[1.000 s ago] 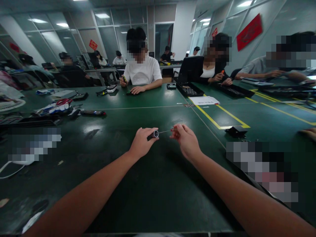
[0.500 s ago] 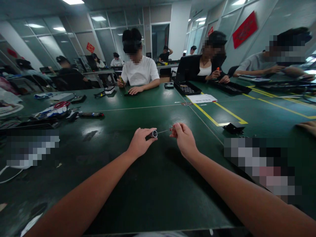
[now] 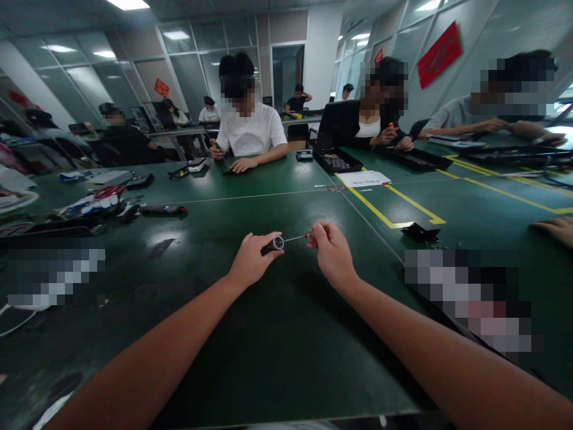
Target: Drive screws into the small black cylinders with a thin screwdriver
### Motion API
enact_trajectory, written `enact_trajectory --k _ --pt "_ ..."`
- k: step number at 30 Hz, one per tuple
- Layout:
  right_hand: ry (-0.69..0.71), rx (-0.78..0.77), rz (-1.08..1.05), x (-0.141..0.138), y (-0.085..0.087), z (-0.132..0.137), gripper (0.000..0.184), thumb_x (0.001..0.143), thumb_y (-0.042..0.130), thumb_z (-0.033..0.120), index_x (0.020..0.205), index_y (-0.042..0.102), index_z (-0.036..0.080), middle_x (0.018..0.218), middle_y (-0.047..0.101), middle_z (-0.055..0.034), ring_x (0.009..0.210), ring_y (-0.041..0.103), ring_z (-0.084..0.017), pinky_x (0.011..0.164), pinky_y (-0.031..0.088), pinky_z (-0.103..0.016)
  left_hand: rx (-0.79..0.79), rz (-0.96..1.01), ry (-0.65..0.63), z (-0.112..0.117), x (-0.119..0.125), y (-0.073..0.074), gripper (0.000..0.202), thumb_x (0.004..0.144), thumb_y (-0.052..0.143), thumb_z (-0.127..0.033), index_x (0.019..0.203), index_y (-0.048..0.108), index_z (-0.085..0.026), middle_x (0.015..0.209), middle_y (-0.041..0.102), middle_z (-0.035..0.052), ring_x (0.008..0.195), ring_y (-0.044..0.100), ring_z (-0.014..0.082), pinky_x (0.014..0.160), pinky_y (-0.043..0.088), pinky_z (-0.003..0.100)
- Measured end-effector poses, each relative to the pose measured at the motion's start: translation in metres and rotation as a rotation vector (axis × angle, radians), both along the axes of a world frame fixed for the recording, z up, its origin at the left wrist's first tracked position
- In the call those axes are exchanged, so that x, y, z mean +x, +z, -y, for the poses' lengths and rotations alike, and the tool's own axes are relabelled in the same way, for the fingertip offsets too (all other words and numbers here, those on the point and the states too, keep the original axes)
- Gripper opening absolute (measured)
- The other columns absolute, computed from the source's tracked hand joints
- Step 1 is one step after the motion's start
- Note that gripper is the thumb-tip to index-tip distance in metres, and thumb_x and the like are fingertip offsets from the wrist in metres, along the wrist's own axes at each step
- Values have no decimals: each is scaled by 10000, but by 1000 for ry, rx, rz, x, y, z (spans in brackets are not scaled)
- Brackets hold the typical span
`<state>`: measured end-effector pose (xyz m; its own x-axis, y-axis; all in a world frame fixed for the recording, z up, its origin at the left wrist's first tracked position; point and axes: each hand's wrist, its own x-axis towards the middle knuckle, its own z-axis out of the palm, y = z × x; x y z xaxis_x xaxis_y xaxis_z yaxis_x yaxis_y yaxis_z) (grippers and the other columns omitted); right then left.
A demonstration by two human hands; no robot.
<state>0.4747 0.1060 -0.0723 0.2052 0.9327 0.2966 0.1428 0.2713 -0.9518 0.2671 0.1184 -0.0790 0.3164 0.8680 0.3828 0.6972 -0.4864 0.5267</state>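
Note:
My left hand (image 3: 250, 260) is closed round a small dark cylinder with a silver end (image 3: 276, 242), held just above the green table (image 3: 268, 334). My right hand (image 3: 330, 251) is pinched on the reddish handle of a thin metal tool (image 3: 296, 238). The tool's slim shaft runs left from my right fingers and its tip meets the silver end of the cylinder. Both hands hover near the table's middle, a short gap apart.
Several people sit across the table working with small tools. A black parts tray (image 3: 338, 161) and white paper (image 3: 363, 178) lie beyond yellow tape lines (image 3: 380, 212). A small black part (image 3: 419, 230) rests at right. Clutter and a dark pen-like tool (image 3: 163, 209) lie at left. Another person's hand (image 3: 555, 229) shows at the right edge.
Both hands have stayed together on the cylinder and tool, lifting slightly; the view has shifted a little.

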Motion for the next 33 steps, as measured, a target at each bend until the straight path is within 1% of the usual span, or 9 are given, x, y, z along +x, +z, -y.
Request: enact_trajectory --k 6,9,12,15,19,24,27,30,33 --pt "16 13 97 -1 12 9 453 966 454 603 811 652 226 683 618 -5 561 529 -155 574 418 -312 -3 -33 -6 2 1 1 397 918 695 -326 1309 635 -293 1143 733 29 1083 641 243 1172 282 597" --pt "-11 60 177 -1 11 11 339 975 481 511 932 671 234 781 668 -23 649 581 -178 649 435 -330 3 -44 -11 3 0 1 396 922 688 -324 1312 633 -292 1143 731 29 1079 641 241 1179 270 601" --pt "13 77 141 0 7 10 247 973 482 417 1095 620 253 856 669 -21 722 595 -190 697 444 -339 10 -38 -12 3 -1 0 400 918 692 -321 1312 633 -284 1146 729 36 1081 638 243 1174 284 597" --pt "47 47 130 2 6 8 244 970 478 427 1057 636 263 826 651 -15 719 583 -193 687 432 -335 22 -39 -6 2 -1 -1 401 911 703 -324 1305 638 -292 1147 728 33 1089 638 244 1176 278 597" --pt "27 30 215 2 11 9 365 996 411 498 983 683 255 771 649 -23 698 586 -199 675 418 -342 20 -45 8 3 0 -1 390 906 712 -321 1290 649 -306 1151 728 29 1097 640 248 1175 273 596" --pt "44 27 118 1 8 10 250 957 469 365 1153 581 257 829 650 -7 737 595 -193 711 453 -342 11 -36 20 4 1 3 380 905 711 -306 1281 653 -290 1158 730 31 1101 639 248 1162 299 585" --pt "83 13 43 0 7 10 200 943 492 379 1096 560 269 839 637 0 730 590 -186 681 466 -328 13 -40 22 4 1 1 375 905 710 -314 1277 656 -298 1161 728 34 1110 637 251 1166 292 587" --pt "76 3 134 0 9 11 277 984 426 475 958 602 263 787 628 -6 672 572 -180 642 437 -325 14 -55 13 3 1 -1 382 908 706 -321 1286 650 -307 1157 728 31 1104 639 250 1176 274 596" --pt "61 10 186 1 9 11 275 991 416 447 984 621 263 787 635 -8 685 580 -185 652 423 -331 18 -52 16 3 0 -1 383 915 693 -329 1295 644 -312 1156 727 29 1104 639 253 1179 272 599"
